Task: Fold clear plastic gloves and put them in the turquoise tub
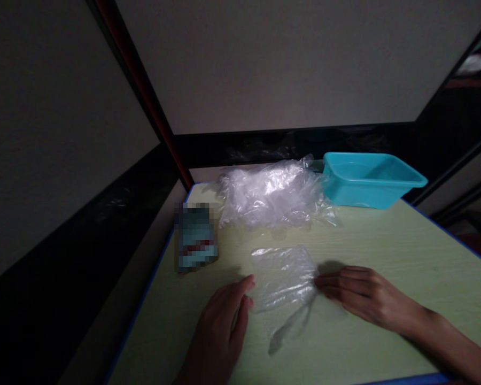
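A clear plastic bag (286, 278) lies on the pale wood-grain table, its film creased and shiny. My right hand (363, 294) pinches the bag's right edge between closed fingertips, and the film gathers there. At the left edge of the bag, my left hand (222, 326) has its thumb and forefinger apart, with the tips close to the film; whether they touch it is hard to tell. Farther back sits a crumpled heap of clear plastic bags (270, 195).
A turquoise plastic tub (369, 192) stands at the back right, beside the heap. On the left lies a blurred-out flat item (196, 238). The table (417, 267) has blue edging, and pale panels (280, 69) rise behind it.
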Available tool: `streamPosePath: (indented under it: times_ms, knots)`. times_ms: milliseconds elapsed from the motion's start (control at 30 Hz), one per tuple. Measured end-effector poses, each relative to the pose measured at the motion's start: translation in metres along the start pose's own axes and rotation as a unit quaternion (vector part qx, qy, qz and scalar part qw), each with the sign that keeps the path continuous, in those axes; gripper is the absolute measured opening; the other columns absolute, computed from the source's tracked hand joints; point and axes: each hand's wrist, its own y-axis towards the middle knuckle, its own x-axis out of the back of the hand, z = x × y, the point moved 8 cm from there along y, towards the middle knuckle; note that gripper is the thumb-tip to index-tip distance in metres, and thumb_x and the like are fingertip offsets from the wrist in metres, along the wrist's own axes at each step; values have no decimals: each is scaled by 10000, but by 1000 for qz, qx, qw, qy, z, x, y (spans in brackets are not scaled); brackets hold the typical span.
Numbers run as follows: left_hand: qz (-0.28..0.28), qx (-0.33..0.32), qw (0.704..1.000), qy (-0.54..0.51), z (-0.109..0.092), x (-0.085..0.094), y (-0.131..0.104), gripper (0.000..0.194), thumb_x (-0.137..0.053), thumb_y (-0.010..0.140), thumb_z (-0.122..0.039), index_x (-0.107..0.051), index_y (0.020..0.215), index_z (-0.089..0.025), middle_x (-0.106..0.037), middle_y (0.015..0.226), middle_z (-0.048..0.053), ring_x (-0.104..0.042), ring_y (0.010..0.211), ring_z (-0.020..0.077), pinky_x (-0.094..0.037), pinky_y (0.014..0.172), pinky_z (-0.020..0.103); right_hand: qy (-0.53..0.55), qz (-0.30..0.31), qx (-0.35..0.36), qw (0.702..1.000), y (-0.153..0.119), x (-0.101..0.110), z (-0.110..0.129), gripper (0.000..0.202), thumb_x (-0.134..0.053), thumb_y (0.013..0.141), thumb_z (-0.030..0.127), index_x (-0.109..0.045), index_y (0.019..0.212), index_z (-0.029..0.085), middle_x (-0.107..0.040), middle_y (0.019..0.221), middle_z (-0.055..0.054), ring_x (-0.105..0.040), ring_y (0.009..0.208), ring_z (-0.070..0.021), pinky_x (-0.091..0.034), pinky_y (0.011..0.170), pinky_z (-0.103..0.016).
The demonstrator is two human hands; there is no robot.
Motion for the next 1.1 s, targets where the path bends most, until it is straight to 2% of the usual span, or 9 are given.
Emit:
streamPosePath:
  times_ms: [200, 400, 500, 600, 733, 867, 1100]
  knots:
    - [-4, 78, 996, -49, 17, -4, -2, 260, -444, 867, -152, -523, 1109, -207, -689, 907, 37, -678, 700, 133, -555, 705, 259, 5, -16, -8, 1000, 0, 2, 0, 280, -333, 951, 156, -592, 1044, 103, -685, 985, -117, -625, 935, -160, -538, 761, -305]
    - [27, 158, 978, -130, 31, -15, -3, 289, -417, 851, -140, -498, 1123, -196, -655, 905, 27, -661, 621, 111, -535, 664, 250, -6, -30, -28, 999, 1, 4, -3, 282, -326, 953, 180, -603, 969, 131, -699, 920, -95, -652, 828, -158, -533, 725, -294]
    - [43, 198, 965, -164, 36, -18, -2, 285, -402, 866, -163, -477, 1140, -186, -632, 905, 23, -655, 623, 114, -519, 665, 258, -1, -13, -52, 999, 5, 3, -7, 299, -307, 959, 201, -601, 973, 148, -699, 879, -77, -655, 788, -166, -524, 702, -305]
    - [51, 227, 954, -188, 39, -19, -1, 289, -369, 884, -191, -451, 1161, -175, -610, 916, 26, -649, 620, 118, -505, 662, 270, 53, 18, -131, 990, 10, 1, -21, 305, -325, 959, 262, -615, 923, 175, -676, 784, -50, -644, 724, -170, -501, 650, -297]
    - [57, 248, 946, -202, 39, -21, 2, 312, -354, 880, -198, -432, 1181, -170, -576, 908, 19, -640, 624, 121, -486, 665, 280, 151, 54, -259, 953, 16, -5, -41, 289, -393, 934, 308, -608, 773, 203, -620, 682, -13, -605, 619, -151, -432, 564, -260]
    - [53, 262, 941, -205, 41, -24, 4, 352, -347, 866, -187, -385, 1216, -168, -541, 895, 11, -624, 583, 112, -480, 631, 280, 179, 64, -319, 929, 23, -10, -52, 282, -414, 908, 299, -567, 691, 205, -572, 605, 7, -549, 536, -139, -357, 516, -253]
    - [27, 279, 939, -200, 49, -30, 10, 425, -317, 834, -190, -284, 1256, -158, -486, 842, -6, -565, 462, 94, -477, 537, 277, 154, 20, -402, 903, 22, -23, -65, 241, -403, 858, 260, -485, 639, 199, -575, 578, -20, -522, 505, -155, -317, 486, -258]
